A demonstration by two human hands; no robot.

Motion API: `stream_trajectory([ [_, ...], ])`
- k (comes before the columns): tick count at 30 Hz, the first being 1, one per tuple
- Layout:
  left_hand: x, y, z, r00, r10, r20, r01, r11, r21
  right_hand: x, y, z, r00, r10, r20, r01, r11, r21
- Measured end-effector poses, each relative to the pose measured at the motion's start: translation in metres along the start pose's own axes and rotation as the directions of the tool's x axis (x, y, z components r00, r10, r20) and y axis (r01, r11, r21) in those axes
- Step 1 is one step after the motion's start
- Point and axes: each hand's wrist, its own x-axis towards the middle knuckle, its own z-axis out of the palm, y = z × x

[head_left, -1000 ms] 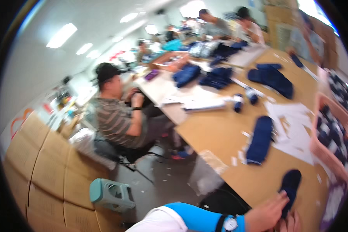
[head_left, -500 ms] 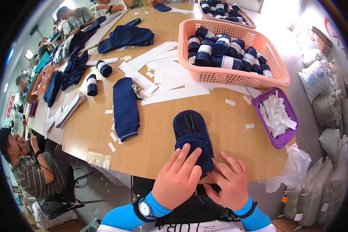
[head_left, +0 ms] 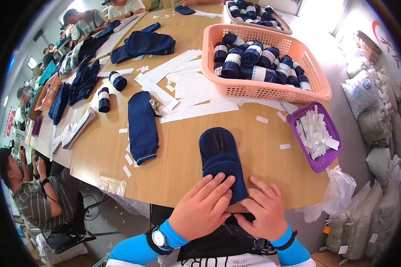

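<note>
A navy cloth piece point(head_left: 218, 141) with a rounded far end lies on the wooden table before me, its near part folded over on top in a thick layer. Dark strips show inside the far end. My left hand point(head_left: 201, 202) rests on the folded layer, fingers stretched out and lying flat. Beside the cloth's right edge is my right hand point(head_left: 263, 207), fingers apart, with fingertips at or near that edge and the thumb low by the table's rim. Neither hand grips anything that I can see. Another flat navy cloth piece point(head_left: 142, 129) lies to the left.
A peach basket point(head_left: 272, 92) holds several banded navy rolls; a purple tray point(head_left: 321, 164) holds paper slips. White paper strips point(head_left: 196, 82) cover the middle. Two rolls point(head_left: 104, 100) stand at left, near more navy cloth point(head_left: 149, 43). People sit around; sacks point(head_left: 358, 209) are piled at right.
My left hand has shifted slightly down and left, its fingers closer together and flatter on the fold. The folded layer looks smoother. My right hand stays nearly in place.
</note>
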Motion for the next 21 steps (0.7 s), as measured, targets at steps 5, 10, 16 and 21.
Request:
stream_trajectory([
  [5, -0.018, -0.006, 0.007, 0.987, 0.163, -0.012, -0.161, 0.982, 0.1, -0.017, 0.01, -0.006, 0.998, -0.044, -0.044, 0.05, 0.99, 0.136],
  [10, -0.029, -0.008, 0.025, 0.955, 0.237, -0.177, -0.219, 0.969, 0.113, -0.018, 0.016, 0.009, 0.946, -0.191, -0.26, 0.218, 0.973, 0.079],
  [16, -0.029, -0.014, 0.035, 0.901, 0.304, -0.31, -0.276, 0.952, 0.131, -0.011, 0.009, 0.014, 0.969, -0.195, -0.153, 0.189, 0.981, -0.051],
  [21, -0.022, -0.01, 0.029, 0.927, 0.137, -0.35, -0.171, 0.983, -0.068, 0.001, 0.002, 0.012, 0.977, -0.161, -0.137, 0.16, 0.987, -0.021],
])
